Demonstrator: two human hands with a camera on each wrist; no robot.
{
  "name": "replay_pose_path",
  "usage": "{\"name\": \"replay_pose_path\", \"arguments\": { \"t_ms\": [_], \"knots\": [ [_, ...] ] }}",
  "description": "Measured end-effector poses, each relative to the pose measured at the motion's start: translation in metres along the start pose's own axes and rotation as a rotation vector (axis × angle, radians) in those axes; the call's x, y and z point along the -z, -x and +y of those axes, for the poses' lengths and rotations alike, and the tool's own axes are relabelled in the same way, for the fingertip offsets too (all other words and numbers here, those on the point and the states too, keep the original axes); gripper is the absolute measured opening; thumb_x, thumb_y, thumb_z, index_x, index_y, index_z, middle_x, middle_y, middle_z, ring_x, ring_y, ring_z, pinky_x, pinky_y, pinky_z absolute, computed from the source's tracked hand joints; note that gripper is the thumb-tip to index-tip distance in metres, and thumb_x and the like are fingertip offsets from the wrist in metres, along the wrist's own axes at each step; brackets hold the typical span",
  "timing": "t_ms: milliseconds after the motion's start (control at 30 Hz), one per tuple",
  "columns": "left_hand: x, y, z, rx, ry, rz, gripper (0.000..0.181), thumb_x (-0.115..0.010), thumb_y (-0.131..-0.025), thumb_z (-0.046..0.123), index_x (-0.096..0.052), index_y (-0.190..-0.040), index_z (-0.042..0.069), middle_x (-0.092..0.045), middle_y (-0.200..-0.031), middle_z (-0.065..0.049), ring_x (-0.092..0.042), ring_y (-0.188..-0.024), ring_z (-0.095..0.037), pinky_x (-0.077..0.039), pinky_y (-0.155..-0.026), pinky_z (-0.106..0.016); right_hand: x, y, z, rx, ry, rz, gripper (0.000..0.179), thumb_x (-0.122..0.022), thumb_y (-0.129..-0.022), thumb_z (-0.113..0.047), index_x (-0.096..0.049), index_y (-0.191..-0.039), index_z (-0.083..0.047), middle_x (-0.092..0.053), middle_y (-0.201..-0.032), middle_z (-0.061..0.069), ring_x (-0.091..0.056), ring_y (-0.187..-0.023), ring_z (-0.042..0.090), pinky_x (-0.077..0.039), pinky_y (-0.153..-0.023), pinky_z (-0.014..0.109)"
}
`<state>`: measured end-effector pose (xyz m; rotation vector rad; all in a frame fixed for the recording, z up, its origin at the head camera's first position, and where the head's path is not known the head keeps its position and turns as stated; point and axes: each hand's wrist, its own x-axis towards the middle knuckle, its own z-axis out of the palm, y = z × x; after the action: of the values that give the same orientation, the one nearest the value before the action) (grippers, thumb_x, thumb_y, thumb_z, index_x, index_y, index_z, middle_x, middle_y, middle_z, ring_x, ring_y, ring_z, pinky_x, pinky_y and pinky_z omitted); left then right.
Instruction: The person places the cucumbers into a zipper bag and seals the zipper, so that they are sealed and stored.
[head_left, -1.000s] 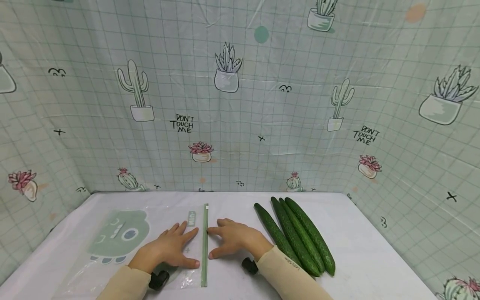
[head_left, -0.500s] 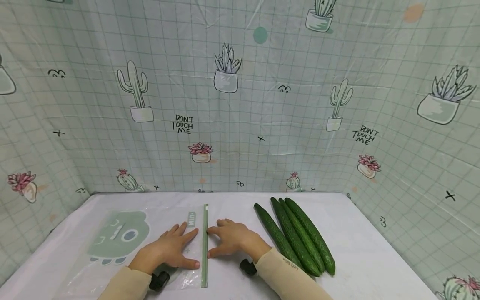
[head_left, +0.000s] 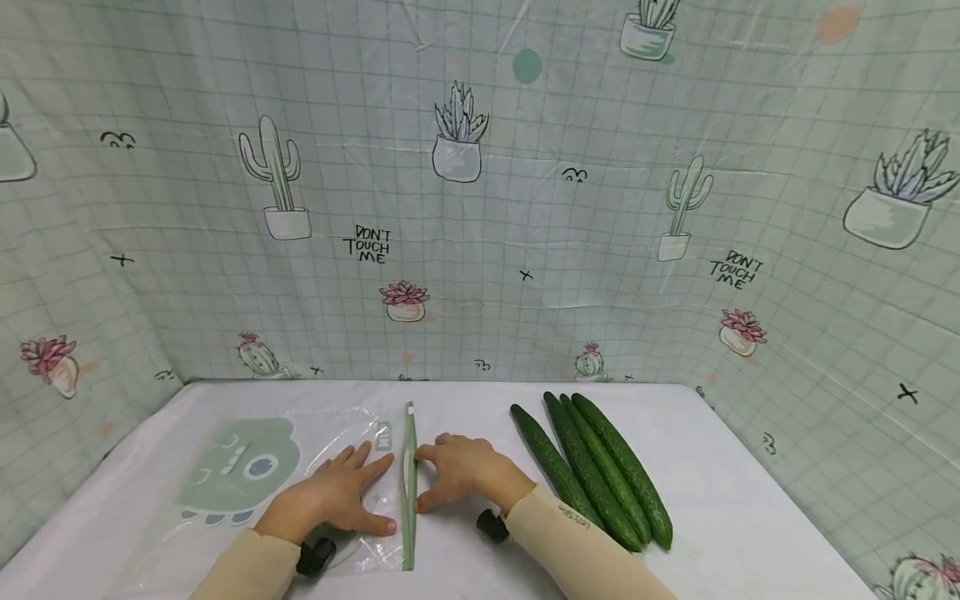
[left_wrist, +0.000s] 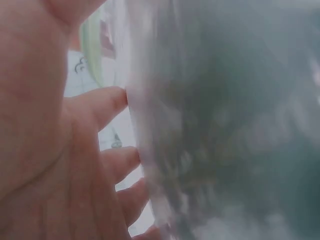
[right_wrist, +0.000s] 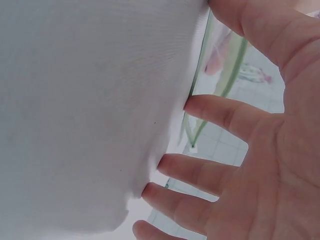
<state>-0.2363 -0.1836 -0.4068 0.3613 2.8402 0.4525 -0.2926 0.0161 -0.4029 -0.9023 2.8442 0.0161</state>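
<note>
Zip-top bag (head_left: 258,479), printed with one pale-green cartoon creature (head_left: 217,492), lies flat on a white tabletop (head_left: 727,508), its green closure strip (head_left: 409,533) facing four whole cucumbers (head_left: 590,477). A person's left hand (head_left: 333,493) rests on the bag's film, fingers and thumb spread wide and gripping nothing, apparently to keep it from sliding. Just outside the bag's mouth, the right hand (head_left: 465,471), also holding nothing and with fingers parted, sets its forefinger and thumb tips against the strip's outer edge, seemingly to steady that rim while the two lips gape in the middle. All four cucumbers lie side by side beyond the right hand on the bag's closure side, three close together and the one nearest the bag angled slightly away at its far end, perhaps kept off the film so it stays smooth. Two black wrist devices (head_left: 317,557), one at each wrist, show near the bag, and one cactus-print curtain (head_left: 480,242) hangs behind it.
</note>
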Motion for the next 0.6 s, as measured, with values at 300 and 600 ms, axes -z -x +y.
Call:
{"name": "replay_pose_path", "arguments": {
  "t_ms": [300,600],
  "knots": [
    [0.0020,0.0059,-0.0036,-0.016,0.027,0.009,0.106,-0.076,-0.068,0.061,-0.034,-0.148,0.007,-0.023,-0.150,-0.030,-0.017,-0.136,-0.053,-0.017,-0.104,-0.069,0.0005,-0.0001,-0.0011,0.004,-0.010,-0.004,0.071,-0.074,-0.070,-0.060,-0.054,-0.134,-0.034,-0.055,-0.128,0.001,-0.054,-0.115,0.021,-0.049,-0.083,0.044],
    [0.0031,0.0039,0.0002,-0.043,0.045,0.070,0.104,-0.072,-0.069,0.066,-0.025,-0.153,0.025,-0.032,-0.143,-0.035,-0.027,-0.128,-0.060,-0.021,-0.089,-0.080,0.0011,0.0020,0.0006,0.003,-0.040,-0.007,0.070,-0.074,-0.071,-0.060,-0.053,-0.134,-0.039,-0.054,-0.127,-0.002,-0.051,-0.118,0.020,-0.048,-0.086,0.046]
  ]
}}
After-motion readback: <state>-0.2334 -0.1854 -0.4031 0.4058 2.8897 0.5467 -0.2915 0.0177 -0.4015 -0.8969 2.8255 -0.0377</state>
